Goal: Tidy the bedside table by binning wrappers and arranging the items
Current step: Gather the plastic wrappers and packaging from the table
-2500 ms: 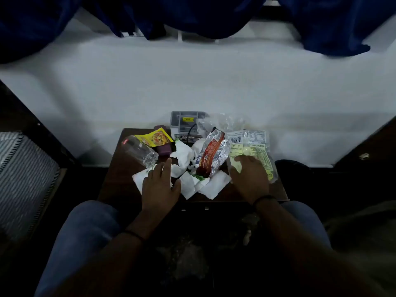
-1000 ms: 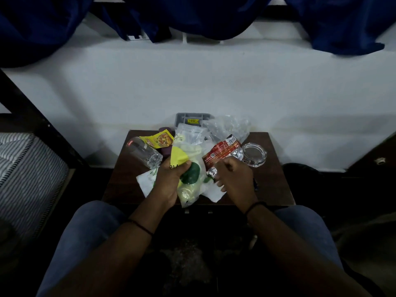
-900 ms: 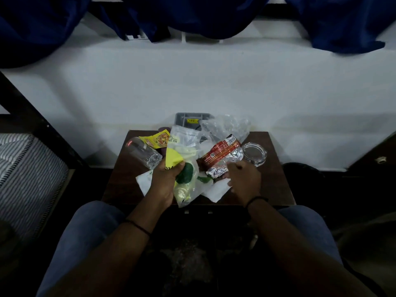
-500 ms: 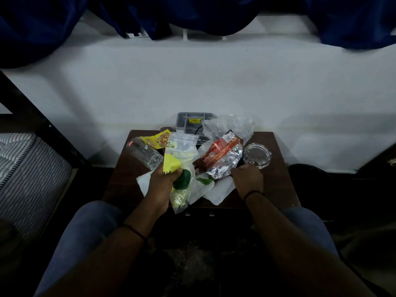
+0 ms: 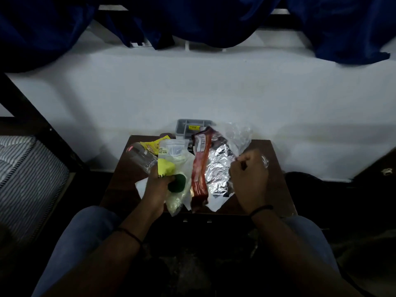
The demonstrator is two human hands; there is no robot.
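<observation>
My left hand [image 5: 157, 189] grips a clear plastic packet with yellow and green print [image 5: 171, 168], lifted over the front of the dark wooden bedside table [image 5: 276, 189]. My right hand [image 5: 249, 179] holds up a red wrapper with a silver foil inside [image 5: 205, 166], pinching its right edge. White tissue paper [image 5: 216, 201] lies under both wrappers. A crumpled clear plastic bag [image 5: 237, 137] sits behind the foil wrapper. A small yellow sachet [image 5: 151, 145] lies at the back left.
A clear glass [image 5: 142, 157] lies tipped at the table's left. A grey tray [image 5: 191, 127] stands at the back against the white wall. A striped mattress [image 5: 23, 179] is to the left. My knees are below the table's front edge.
My right hand has picked the red foil wrapper up off the table and raised it, so it now hangs unfolded. My left hand keeps hold of the clear yellow-green packet. The glass ashtray is now hidden.
</observation>
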